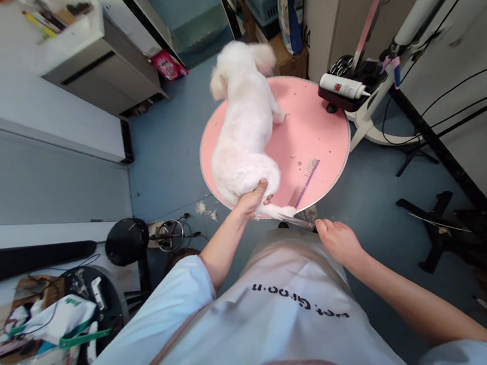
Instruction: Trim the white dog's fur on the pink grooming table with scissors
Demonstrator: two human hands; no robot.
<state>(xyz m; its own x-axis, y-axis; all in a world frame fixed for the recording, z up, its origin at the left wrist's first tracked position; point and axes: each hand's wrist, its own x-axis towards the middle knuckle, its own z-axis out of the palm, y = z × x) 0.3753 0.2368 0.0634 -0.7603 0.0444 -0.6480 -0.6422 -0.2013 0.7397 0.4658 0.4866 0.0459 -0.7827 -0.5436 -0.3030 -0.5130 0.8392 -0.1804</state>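
A white dog [249, 115] stands on a round pink table [298, 129], its head at the far side and its rump toward me. My left hand [252, 199] is closed around the upper part of its hind leg [276, 211], which stretches out to the right at the table's near edge. In my right hand [337, 239] I hold scissors [298, 221], the blades pointing left and lying close to the paw. Whether the blades touch the fur I cannot tell. A comb with a purple spine [307, 180] lies on the table just beyond the paw.
On the table's far right a black tray [363, 93] carries a white bottle [342, 86] and several scissors. Fur clippings [206, 209] lie on the blue floor. A black stool [127, 242] stands at lower left, and a white stand [389, 135] at right.
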